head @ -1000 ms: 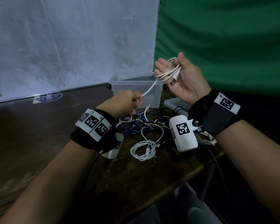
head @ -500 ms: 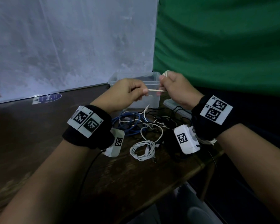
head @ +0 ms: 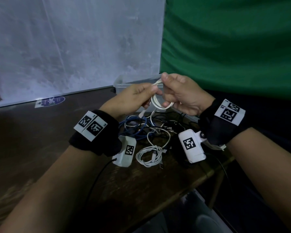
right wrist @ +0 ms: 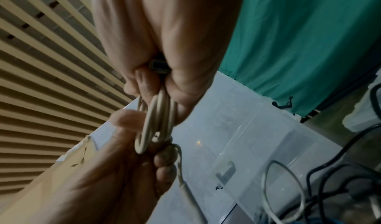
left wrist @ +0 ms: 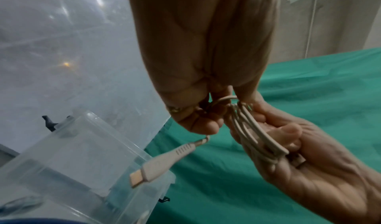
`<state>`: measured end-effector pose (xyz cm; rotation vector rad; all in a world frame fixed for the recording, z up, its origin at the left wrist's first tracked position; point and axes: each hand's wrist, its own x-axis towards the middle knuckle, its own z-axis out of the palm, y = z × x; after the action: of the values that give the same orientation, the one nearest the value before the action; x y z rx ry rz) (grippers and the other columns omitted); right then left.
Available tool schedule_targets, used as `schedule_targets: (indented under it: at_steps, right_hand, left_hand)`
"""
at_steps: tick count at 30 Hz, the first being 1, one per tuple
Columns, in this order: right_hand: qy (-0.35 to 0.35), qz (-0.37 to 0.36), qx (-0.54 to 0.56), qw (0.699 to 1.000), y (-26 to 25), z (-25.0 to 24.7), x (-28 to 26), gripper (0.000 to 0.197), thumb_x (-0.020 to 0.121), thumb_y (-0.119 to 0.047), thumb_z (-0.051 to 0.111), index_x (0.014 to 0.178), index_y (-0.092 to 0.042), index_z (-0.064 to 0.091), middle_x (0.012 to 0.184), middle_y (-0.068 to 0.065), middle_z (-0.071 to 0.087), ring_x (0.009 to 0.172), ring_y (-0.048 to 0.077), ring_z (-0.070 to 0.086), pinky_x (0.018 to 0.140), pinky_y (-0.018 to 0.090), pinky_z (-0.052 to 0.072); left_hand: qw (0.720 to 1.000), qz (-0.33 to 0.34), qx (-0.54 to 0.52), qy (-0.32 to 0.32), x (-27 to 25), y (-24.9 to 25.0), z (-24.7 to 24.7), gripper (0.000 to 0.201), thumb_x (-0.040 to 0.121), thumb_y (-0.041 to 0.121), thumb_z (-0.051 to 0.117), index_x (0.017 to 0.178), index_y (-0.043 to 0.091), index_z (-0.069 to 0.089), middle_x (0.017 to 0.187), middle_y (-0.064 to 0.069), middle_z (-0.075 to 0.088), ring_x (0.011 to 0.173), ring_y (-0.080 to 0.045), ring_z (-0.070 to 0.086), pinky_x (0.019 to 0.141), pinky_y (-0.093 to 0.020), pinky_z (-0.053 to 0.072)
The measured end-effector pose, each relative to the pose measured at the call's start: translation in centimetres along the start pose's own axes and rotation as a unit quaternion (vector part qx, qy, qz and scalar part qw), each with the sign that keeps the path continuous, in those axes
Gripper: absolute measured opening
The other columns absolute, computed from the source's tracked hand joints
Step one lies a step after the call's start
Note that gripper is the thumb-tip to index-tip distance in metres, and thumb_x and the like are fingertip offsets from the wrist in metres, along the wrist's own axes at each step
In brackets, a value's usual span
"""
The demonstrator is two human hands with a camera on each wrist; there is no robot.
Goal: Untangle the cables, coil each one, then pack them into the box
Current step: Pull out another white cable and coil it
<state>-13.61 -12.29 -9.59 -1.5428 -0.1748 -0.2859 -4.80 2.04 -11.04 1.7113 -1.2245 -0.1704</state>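
the left hand (head: 133, 98) and right hand (head: 180, 93) are meeting in the air, both pinching one white usb cable (head: 158, 101) wound into a small coil between them. the right hand's fingers (left wrist: 288, 133) are curling round the loops; the left thumb and forefinger are gripping the top strand, and the usb plug (left wrist: 163, 160) is dangling below the left hand. the clear plastic box (head: 123, 85) is sitting just beyond both hands. under them, a tangle of cables (head: 146, 128) and a coiled white cable (head: 149, 155) are lying on the wooden table (head: 40, 140).
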Motion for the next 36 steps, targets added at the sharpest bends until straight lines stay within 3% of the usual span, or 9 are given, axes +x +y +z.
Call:
schedule_targets:
  at_steps: [3, 6, 10, 14, 17, 21, 26, 31, 36]
  right_hand:
    - [0.034, -0.026, -0.026, 0.999, 0.4, -0.1, 0.5, 0.026, 0.101, -0.023, 0.041, 0.077, -0.012, 0.045, 0.044, -0.01, 0.038, 0.038, 0.005, 0.031, 0.05, 0.025, 0.049]
    - [0.067, -0.07, -0.108, 0.989, 1.0, -0.6, 1.0, 0.019, 0.1, -0.017, 0.043, 0.085, -0.012, 0.052, 0.054, -0.001, 0.041, 0.043, 0.009, 0.044, 0.059, 0.031, 0.054]
    - [0.075, -0.108, -0.266, 0.955, 1.3, -1.0, 0.9, 0.017, 0.1, -0.016, 0.044, 0.106, -0.007, 0.057, 0.063, 0.002, 0.053, 0.057, 0.014, 0.063, 0.051, 0.014, 0.043]
    - [0.078, -0.117, -0.324, 0.936, 1.0, -0.9, 0.8, 0.018, 0.101, -0.015, 0.042, 0.092, -0.006, 0.053, 0.06, 0.005, 0.054, 0.054, 0.015, 0.064, 0.048, 0.015, 0.043]
    - [0.086, -0.099, -0.304, 0.944, 0.9, -1.0, 0.8, 0.02, 0.101, -0.016, 0.04, 0.085, -0.007, 0.048, 0.06, 0.008, 0.051, 0.045, 0.013, 0.059, 0.044, 0.019, 0.046]
    - [0.106, -0.068, -0.211, 0.969, 0.9, -0.8, 0.7, 0.025, 0.101, -0.017, 0.039, 0.079, -0.011, 0.047, 0.061, 0.009, 0.047, 0.044, 0.016, 0.053, 0.045, 0.034, 0.055]
    - [0.113, -0.057, -0.171, 0.977, 0.9, -0.4, 0.5, 0.025, 0.102, -0.015, 0.037, 0.079, -0.01, 0.046, 0.064, 0.01, 0.047, 0.038, 0.014, 0.052, 0.035, 0.019, 0.044]
    - [0.105, -0.043, -0.136, 0.984, 1.0, -0.1, 0.5, 0.026, 0.102, -0.015, 0.038, 0.078, -0.01, 0.048, 0.069, 0.008, 0.049, 0.039, 0.01, 0.051, 0.036, 0.024, 0.049]
    - [0.077, -0.01, -0.107, 0.991, 1.3, 0.3, 0.2, 0.025, 0.102, -0.018, 0.039, 0.08, -0.01, 0.05, 0.08, 0.006, 0.05, 0.044, 0.014, 0.057, 0.04, 0.031, 0.054]
  left_hand:
    - [1.0, 0.003, -0.006, 0.016, 0.1, 0.2, 0.1, 0.023, 0.1, 0.024, 0.043, 0.083, 0.017, 0.057, 0.069, -0.007, 0.047, 0.06, -0.01, 0.045, 0.064, -0.023, 0.041]
    - [0.999, -0.006, 0.005, 0.042, 0.2, 0.3, 0.1, 0.025, 0.1, 0.023, 0.042, 0.078, 0.015, 0.052, 0.062, -0.007, 0.045, 0.055, -0.011, 0.043, 0.056, -0.02, 0.039]
    - [0.995, -0.011, 0.032, 0.092, 0.2, 0.5, -0.2, 0.028, 0.099, 0.025, 0.045, 0.075, 0.014, 0.054, 0.054, 0.0, 0.045, 0.044, -0.004, 0.04, 0.048, -0.016, 0.036]
    - [0.996, -0.023, 0.013, 0.083, 0.1, 0.5, -0.6, 0.027, 0.099, 0.023, 0.044, 0.088, 0.006, 0.061, 0.053, -0.001, 0.048, 0.044, -0.004, 0.043, 0.049, -0.014, 0.039]
    - [0.997, -0.025, -0.018, 0.076, 0.1, 0.5, -1.0, 0.021, 0.099, 0.014, 0.044, 0.088, 0.003, 0.058, 0.06, -0.007, 0.052, 0.046, -0.005, 0.049, 0.051, -0.014, 0.043]
    - [0.996, -0.041, 0.003, 0.076, -0.1, 0.5, -0.8, 0.015, 0.095, 0.005, 0.05, 0.087, 0.007, 0.062, 0.064, -0.008, 0.057, 0.047, -0.001, 0.053, 0.054, -0.011, 0.047]
    - [0.994, -0.049, 0.036, 0.089, -0.1, 0.3, -0.6, 0.009, 0.087, 0.001, 0.062, 0.083, 0.007, 0.067, 0.063, -0.005, 0.061, 0.047, 0.0, 0.056, 0.056, -0.011, 0.05]
    - [0.988, -0.075, -0.009, 0.132, -0.2, 0.4, -0.2, 0.015, 0.085, -0.004, 0.062, 0.073, 0.003, 0.057, 0.06, -0.012, 0.061, 0.042, -0.004, 0.057, 0.052, -0.016, 0.053]
    - [0.964, -0.078, -0.091, 0.236, 0.7, 0.1, -0.3, 0.026, 0.089, -0.006, 0.056, 0.071, 0.008, 0.044, 0.044, 0.002, 0.058, 0.04, -0.004, 0.057, 0.047, -0.016, 0.051]
